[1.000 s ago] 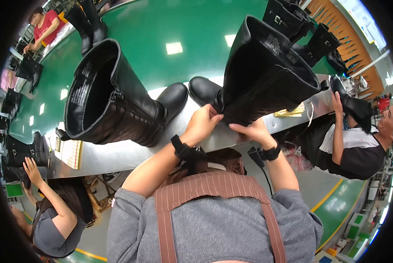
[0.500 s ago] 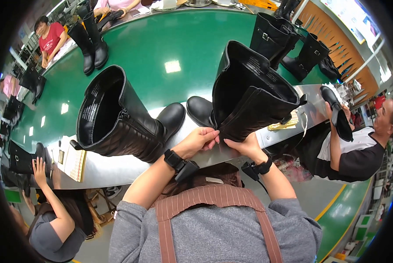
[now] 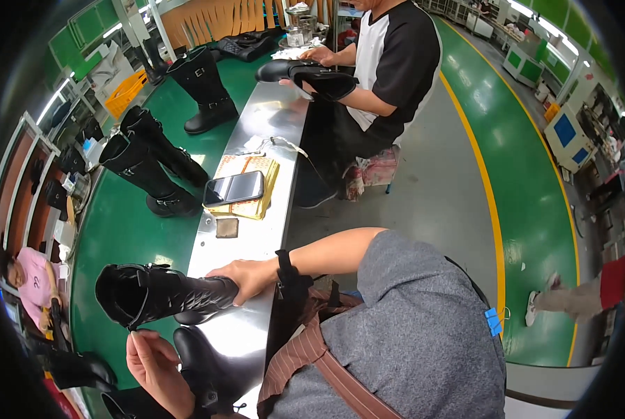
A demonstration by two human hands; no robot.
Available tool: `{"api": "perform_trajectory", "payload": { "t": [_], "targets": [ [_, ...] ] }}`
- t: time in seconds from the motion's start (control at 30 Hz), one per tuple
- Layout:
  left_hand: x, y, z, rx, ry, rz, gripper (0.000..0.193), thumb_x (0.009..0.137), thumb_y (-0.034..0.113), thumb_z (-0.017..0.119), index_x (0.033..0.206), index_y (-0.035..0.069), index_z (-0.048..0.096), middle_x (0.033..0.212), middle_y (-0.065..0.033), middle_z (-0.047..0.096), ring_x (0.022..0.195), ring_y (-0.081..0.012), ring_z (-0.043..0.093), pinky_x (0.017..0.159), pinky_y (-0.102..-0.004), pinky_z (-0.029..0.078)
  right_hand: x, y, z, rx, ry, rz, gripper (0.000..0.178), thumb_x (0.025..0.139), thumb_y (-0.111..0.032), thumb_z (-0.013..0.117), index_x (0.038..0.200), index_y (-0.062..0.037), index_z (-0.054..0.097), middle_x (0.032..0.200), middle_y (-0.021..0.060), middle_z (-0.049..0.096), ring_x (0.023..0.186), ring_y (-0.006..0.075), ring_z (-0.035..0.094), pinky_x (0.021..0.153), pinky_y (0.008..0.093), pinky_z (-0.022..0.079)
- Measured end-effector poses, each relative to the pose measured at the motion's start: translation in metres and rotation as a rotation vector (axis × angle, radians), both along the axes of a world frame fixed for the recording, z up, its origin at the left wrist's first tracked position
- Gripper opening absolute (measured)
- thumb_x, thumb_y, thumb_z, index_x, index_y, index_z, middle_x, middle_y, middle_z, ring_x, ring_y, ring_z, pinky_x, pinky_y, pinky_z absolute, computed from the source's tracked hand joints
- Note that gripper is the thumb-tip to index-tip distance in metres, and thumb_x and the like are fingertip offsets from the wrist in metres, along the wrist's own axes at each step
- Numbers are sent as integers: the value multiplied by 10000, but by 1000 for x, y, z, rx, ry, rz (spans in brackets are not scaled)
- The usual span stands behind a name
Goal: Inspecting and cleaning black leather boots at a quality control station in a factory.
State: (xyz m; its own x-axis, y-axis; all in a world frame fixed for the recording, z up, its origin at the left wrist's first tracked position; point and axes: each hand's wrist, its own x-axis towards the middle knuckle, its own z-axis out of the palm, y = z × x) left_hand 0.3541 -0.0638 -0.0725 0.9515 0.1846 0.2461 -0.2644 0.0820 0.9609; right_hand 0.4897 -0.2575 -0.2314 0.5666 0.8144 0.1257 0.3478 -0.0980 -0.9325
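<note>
A tall black boot (image 3: 176,292) with a quilted ankle leans left over the bench, its open top (image 3: 120,297) toward the far left. My right hand (image 3: 246,279) is wrapped round its ankle and heel. At the top edge of the shaft, my left hand (image 3: 152,359) pinches a small dark tab that looks like the zipper pull. The matching black boot (image 3: 201,356) stands nearer, beside my left hand, its shaft partly cut off below.
A phone (image 3: 234,188) lies on a yellow paper pad (image 3: 267,199) beside a small brown block (image 3: 227,228). More black boots (image 3: 152,164) (image 3: 204,91) stand on the green tabletop (image 3: 166,237). A co-worker (image 3: 396,63) holds a boot (image 3: 309,75) at the far end.
My view has swung to the right. The held boot now leans over. My left hand has gone from its ankle to its top edge; my right hand still grips near the ankle.
</note>
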Motion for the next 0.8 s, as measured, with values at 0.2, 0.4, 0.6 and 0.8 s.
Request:
{"api": "perform_trajectory", "payload": {
  "t": [0.2,0.4,0.6,0.8],
  "targets": [
    [-7,-3,-21,205,157,131,200,937,163,537,998,-18,594,642,1,526,569,-67,466,540,-202,358,19,12,-27,182,125,61,807,668,-240,796,1308,63,409,1202,184,576,1096,253,552,969,358,423],
    [-58,24,-69,162,281,-63,236,939,185,557,1079,6,622,883,-30,628,756,-87,588,692,-251,502,-4,28,-2,-60,179,-54,496,721,-145,782,1135,54,594,1084,117,647,966,210,624,850,332,496],
    [-18,10,-139,108,162,19,204,894,203,573,915,3,609,731,-64,642,641,-129,623,585,-264,501,27,10,-69,104,76,4,525,786,-168,707,1219,62,520,1179,134,586,1107,232,553,996,368,402],
    [16,-16,-167,222,41,259,238,804,198,642,901,-7,570,810,-113,625,763,-207,615,652,-334,480,-35,23,-6,-91,72,-94,452,818,-91,691,1215,73,549,1116,143,606,964,206,577,861,311,477]
  ]
}}
